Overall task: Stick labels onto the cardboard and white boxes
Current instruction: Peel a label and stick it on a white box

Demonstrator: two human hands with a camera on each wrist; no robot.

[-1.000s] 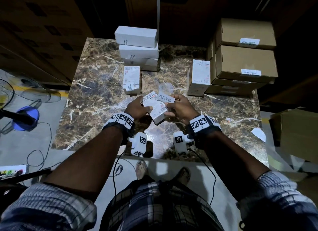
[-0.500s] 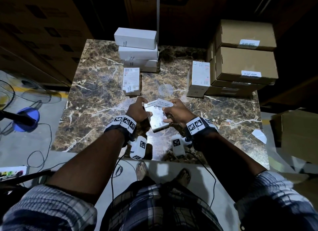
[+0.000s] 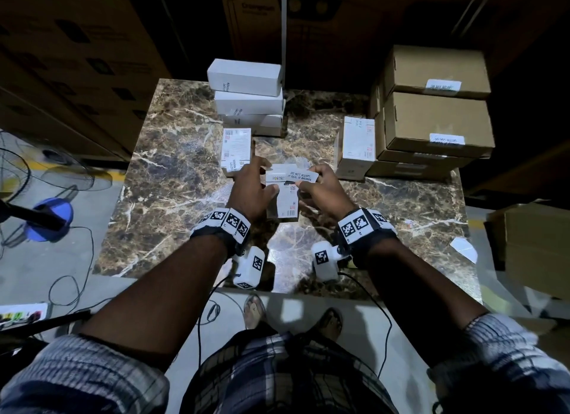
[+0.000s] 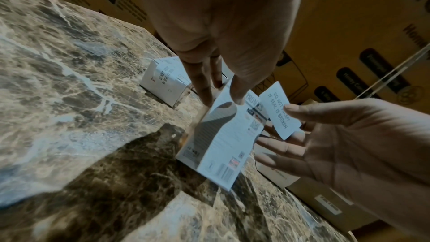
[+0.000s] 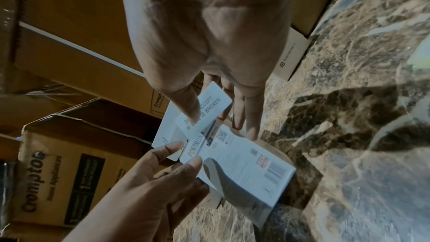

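Moved: white box [image 3: 282, 197] now flat on desk [image 3: 172, 179].
Left hand [image 3: 251, 187]: fingers straight, steadying box.
Right hand [image 3: 320, 188]: pinching label [image 3: 302, 176].

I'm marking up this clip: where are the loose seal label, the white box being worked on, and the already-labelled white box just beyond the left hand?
seal label [image 3: 303, 176], head view, printed face.
white box [image 3: 285, 204], head view, bare lower face.
labelled white box [image 3: 237, 145], head view, top face.
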